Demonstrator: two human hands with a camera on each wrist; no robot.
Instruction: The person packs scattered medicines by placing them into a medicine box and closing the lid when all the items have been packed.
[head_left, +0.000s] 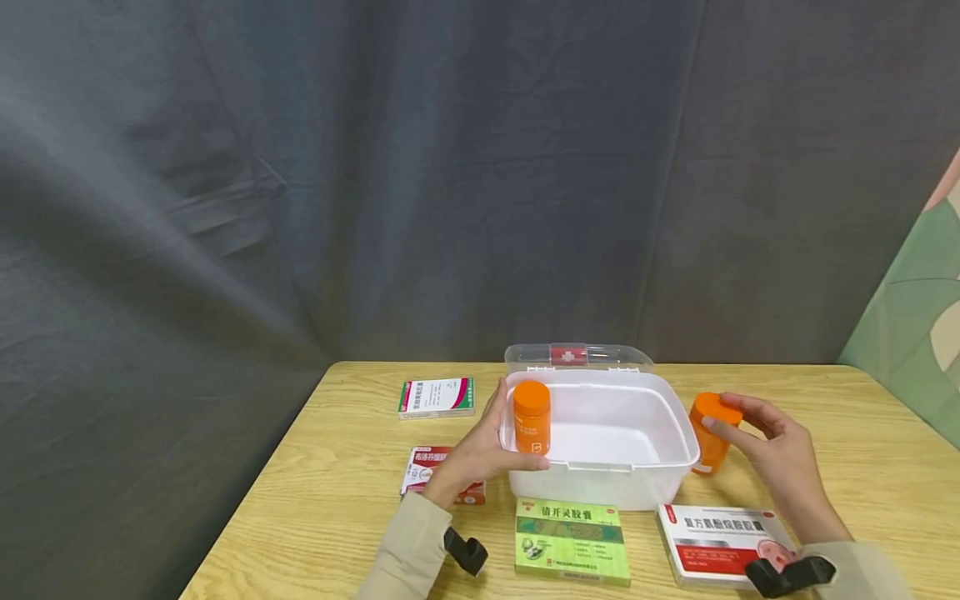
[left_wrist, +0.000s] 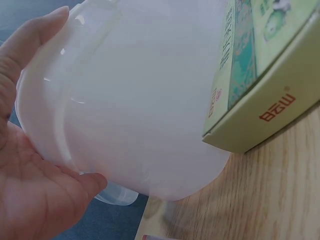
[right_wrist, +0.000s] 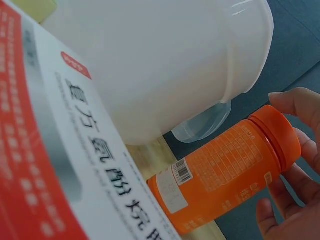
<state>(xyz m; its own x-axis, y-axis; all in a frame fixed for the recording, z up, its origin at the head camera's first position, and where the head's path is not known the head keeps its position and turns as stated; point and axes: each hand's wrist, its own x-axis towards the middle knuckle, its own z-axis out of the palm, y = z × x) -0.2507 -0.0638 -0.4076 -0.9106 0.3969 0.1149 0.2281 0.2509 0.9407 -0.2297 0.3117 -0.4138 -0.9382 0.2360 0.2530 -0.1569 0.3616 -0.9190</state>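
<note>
A white plastic medicine box [head_left: 622, 487] stands with its clear lid [head_left: 607, 358] swung back. An orange pill bottle [head_left: 532, 417] stands upright inside at the left end. My left hand [head_left: 487, 446] grips the box around its left end, thumb along the front rim; the left wrist view shows this hand [left_wrist: 45, 185] against the box wall [left_wrist: 140, 110]. Right of the box, a second orange bottle [head_left: 710, 446] is held by its cap in my right hand [head_left: 780, 450]. The right wrist view shows the fingers [right_wrist: 295, 107] around that bottle's cap, the bottle [right_wrist: 225, 170] tilted.
A green medicine carton [head_left: 572, 542] lies before the box, with a red-and-white carton [head_left: 723, 546] to its right. Left of the box lie a red carton [head_left: 420, 467] and a white-and-green carton [head_left: 437, 397]. A dark curtain [head_left: 480, 183] hangs behind the wooden table [head_left: 322, 483].
</note>
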